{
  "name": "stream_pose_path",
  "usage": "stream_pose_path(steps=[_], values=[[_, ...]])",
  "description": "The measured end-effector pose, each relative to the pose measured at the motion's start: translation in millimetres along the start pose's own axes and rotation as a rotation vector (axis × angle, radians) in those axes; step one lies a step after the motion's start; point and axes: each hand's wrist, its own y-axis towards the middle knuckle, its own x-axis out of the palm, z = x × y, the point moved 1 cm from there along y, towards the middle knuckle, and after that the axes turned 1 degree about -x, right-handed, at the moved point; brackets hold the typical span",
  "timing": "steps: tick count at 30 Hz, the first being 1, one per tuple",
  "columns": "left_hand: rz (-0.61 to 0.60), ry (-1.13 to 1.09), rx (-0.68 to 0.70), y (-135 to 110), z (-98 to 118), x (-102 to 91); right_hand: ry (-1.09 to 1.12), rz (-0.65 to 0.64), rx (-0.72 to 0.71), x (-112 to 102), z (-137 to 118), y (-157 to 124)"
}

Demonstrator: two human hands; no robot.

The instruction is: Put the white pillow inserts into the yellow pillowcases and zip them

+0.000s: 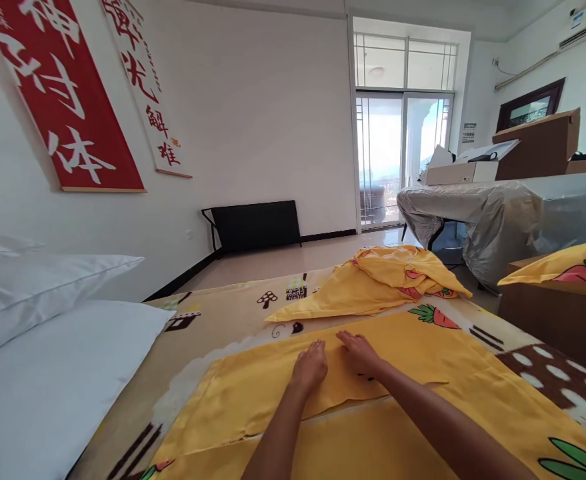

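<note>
Both palms down, fingers open, nothing gripped: my left hand (310, 365) and right hand (360, 353) sit side by side on the yellow pillowcase (253, 400). It lies flat mid-bed (213, 320), likely pinned smooth. Crumpled yellow cover (373, 283) at far edge.

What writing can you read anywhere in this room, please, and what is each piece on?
"体": last white character on the long red wall banner; the ones above are cropped or unclear.
"光": on the white hanging paper scroll; its other characters are unclear.
Small pale notice beside the glass door: too small to read.
</note>
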Motion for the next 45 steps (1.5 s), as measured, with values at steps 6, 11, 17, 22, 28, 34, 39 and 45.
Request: stream_pose_path(steps=[6, 11, 17, 22, 28, 34, 39, 45], values=[[0.047, -0.068, -0.089, 10.0, 19.5, 31.5, 0.044, -0.012, -0.032, 27.1, -34.0, 5.6], [0.065, -0.089, -0.195, 11.7, 4.6, 33.5, 0.008, -0.068, 0.056, 15.2, -4.4, -2.4], [0.063, -0.082, -0.317, -1.7, -44.6, 27.7, -0.066, -0.103, 0.18, -6.4, 48.5, -20.9], [0.045, -0.063, -0.412, -27.2, -103.5, 20.4, -0.142, -0.117, 0.336, -28.2, 107.5, -48.4], [0.031, -0.032, -0.46, -65.8, -169.8, 15.6, -0.28, -0.073, 0.501, -63.3, 173.0, -92.0], [0.179, -0.034, -0.359, -89.4, -207.3, 26.9, -0.418, -0.047, 0.584, -88.6, 190.5, -116.7], [0.382, 0.044, -0.311, -96.4, -206.0, 25.7, -0.474, 0.022, 0.533, -96.5, 137.4, -95.9], [0.355, 0.014, -0.143, -104.5, -183.8, 16.2, -0.147, -0.056, 0.022, -31.9, -35.1, -58.6]])
